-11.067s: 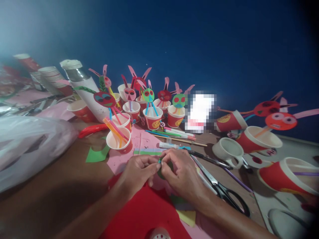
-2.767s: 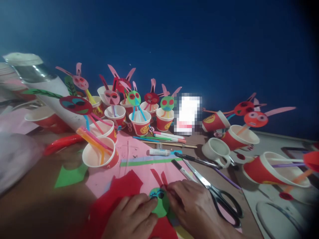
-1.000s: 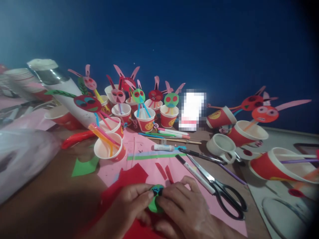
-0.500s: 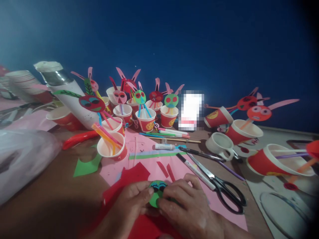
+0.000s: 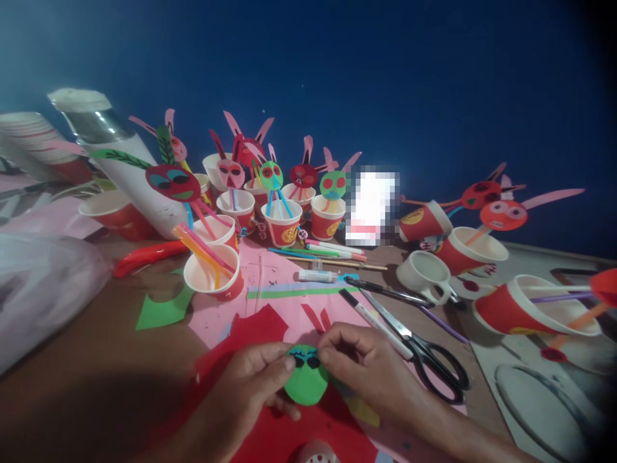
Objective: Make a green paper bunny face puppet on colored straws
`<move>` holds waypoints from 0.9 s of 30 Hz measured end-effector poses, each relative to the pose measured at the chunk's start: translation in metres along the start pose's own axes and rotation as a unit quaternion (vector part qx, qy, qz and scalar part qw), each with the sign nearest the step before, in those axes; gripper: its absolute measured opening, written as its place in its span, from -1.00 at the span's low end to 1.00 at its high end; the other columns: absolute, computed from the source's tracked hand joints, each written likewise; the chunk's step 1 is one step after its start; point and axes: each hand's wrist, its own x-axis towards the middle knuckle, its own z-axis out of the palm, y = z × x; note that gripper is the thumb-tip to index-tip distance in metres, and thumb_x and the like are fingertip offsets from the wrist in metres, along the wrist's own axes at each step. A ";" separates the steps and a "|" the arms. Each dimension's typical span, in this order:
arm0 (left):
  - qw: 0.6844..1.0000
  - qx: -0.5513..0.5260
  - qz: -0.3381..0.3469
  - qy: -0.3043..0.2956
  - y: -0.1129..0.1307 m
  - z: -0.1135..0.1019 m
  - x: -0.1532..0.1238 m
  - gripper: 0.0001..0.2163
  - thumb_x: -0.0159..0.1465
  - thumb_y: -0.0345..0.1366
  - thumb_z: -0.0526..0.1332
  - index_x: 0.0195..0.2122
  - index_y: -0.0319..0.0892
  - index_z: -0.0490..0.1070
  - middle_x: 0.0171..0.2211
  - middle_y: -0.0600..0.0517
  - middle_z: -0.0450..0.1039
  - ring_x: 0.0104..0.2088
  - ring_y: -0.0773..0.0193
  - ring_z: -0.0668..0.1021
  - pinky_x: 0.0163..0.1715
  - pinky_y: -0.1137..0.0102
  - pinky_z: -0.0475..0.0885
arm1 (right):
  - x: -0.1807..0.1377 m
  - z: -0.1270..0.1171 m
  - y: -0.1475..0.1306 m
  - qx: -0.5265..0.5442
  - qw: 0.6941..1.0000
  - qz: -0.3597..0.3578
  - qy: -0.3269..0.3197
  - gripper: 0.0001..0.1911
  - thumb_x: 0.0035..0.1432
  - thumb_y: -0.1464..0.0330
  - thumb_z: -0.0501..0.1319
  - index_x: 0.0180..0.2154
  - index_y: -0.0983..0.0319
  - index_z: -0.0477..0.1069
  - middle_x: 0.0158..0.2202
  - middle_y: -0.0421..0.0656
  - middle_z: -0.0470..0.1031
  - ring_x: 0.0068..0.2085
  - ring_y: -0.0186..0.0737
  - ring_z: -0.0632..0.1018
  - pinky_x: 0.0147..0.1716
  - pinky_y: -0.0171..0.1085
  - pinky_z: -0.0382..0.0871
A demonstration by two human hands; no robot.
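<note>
A round green paper face [image 5: 307, 386] with black eyes and blue brow marks is held over a sheet of red paper [image 5: 270, 437]. My left hand [image 5: 258, 379] pinches its left edge between thumb and fingers. At the upper right rim, the thumb and forefinger of my right hand [image 5: 361, 363] are closed on the edge. Two thin red paper strips [image 5: 315, 316] lie just beyond my right fingertips, on pink paper [image 5: 289, 321]. To the right are a black-capped marker [image 5: 373, 321] and black-handled scissors [image 5: 429, 354].
Red paper cups [image 5: 282, 222] with straw-mounted paper faces stand along the blue wall. Nearer are a cup of straws [image 5: 212, 273], a glue stick [image 5: 318, 276], a white mug [image 5: 424, 273] and a green scrap [image 5: 164, 308]. Plastic wrapping [image 5: 43, 296] lies left; a blurred bright rectangle [image 5: 371, 206] stands behind.
My right hand has drawn back from across the green face to its upper right edge, uncovering its lower part. My left hand keeps its grip. The view has shifted slightly.
</note>
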 end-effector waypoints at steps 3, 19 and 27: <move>0.999 0.022 0.002 -0.026 0.001 -0.001 0.001 -0.74 0.19 -0.17 0.17 -0.23 -0.25 0.47 -0.43 -0.04 0.53 -0.42 0.27 0.52 -0.49 0.43 0.40 | -0.001 0.002 -0.001 -0.007 1.000 0.020 -0.001 -0.82 0.06 0.39 0.13 -0.56 0.28 0.30 -0.59 -0.28 0.24 -0.54 -0.43 0.24 -0.56 -0.44 0.15; 0.948 0.272 0.073 0.145 0.022 0.007 0.000 -0.80 0.07 -0.17 0.17 -0.58 -0.19 0.35 -0.72 0.18 0.25 -0.62 0.40 0.31 -0.57 0.52 0.18 | 0.007 -0.036 -0.004 -0.180 0.978 -0.095 0.035 -0.86 0.15 0.42 0.10 -0.41 0.21 0.41 -0.43 -0.25 0.44 -0.40 -0.36 0.41 -0.41 -0.38 0.21; 0.942 0.335 0.019 0.019 0.019 0.000 0.004 -0.78 0.14 -0.18 0.07 -0.57 -0.19 0.26 -0.65 0.19 0.14 -0.62 0.43 0.17 -0.61 0.51 0.05 | 0.016 -0.039 0.008 -0.478 0.859 -0.165 0.078 -0.83 0.17 0.47 0.11 -0.34 0.18 0.46 -0.38 -0.17 0.47 -0.28 -0.19 0.43 -0.28 -0.23 0.12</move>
